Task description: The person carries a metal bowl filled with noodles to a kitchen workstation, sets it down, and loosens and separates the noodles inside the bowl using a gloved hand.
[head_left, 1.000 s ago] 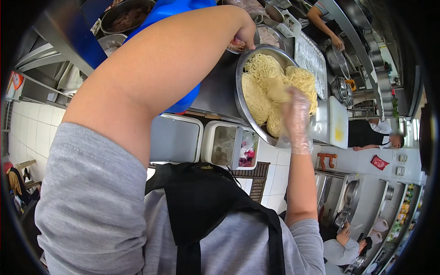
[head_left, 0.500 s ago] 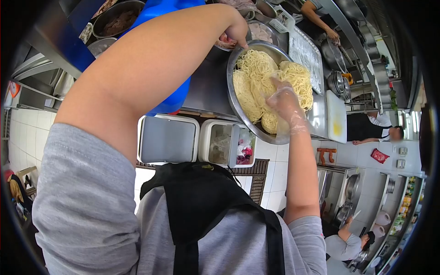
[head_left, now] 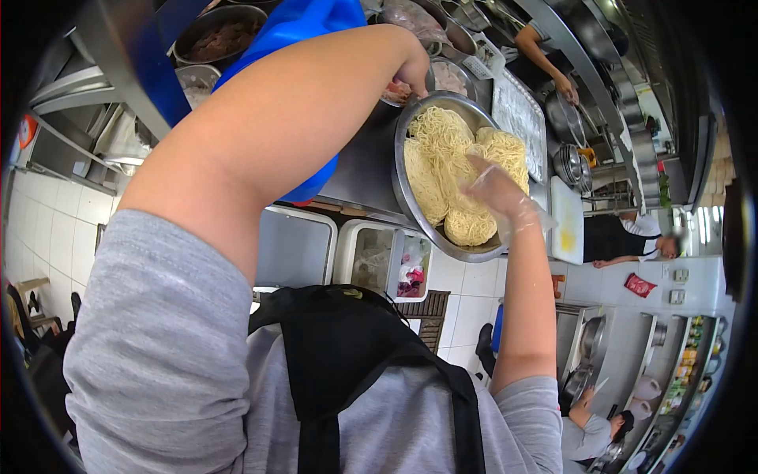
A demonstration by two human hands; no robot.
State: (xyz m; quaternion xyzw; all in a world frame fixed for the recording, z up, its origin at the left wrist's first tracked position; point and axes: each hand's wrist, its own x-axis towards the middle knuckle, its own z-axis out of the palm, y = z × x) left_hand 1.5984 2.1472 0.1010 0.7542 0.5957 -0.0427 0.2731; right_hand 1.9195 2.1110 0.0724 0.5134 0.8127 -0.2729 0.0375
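The gloved right hand (head_left: 501, 196), thumb and fingers apart, works over noodles (head_left: 442, 162) in the bowl (head_left: 467, 110) at the bench's (head_left: 359, 174) near edge; the left hand (head_left: 412, 71) meets its rim (clasp unclear). Lifting strands would call for closing those fingers.

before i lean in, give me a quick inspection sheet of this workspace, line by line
Surface: steel counter, partly hidden by the left arm.
Job's things: noodles piled in a round metal bowl.
Clutter: blue plastic item behind the left arm; metal tray and yellow-stained white board right of the bowl in view.
Hands: bare left hand at the bowl's rim, grip partly hidden; right hand, in a clear glove, over the noodles, contact unclear.
Cables: nothing seen.
Surroundings: white bin below the counter; one person in a dark apron, another in grey.
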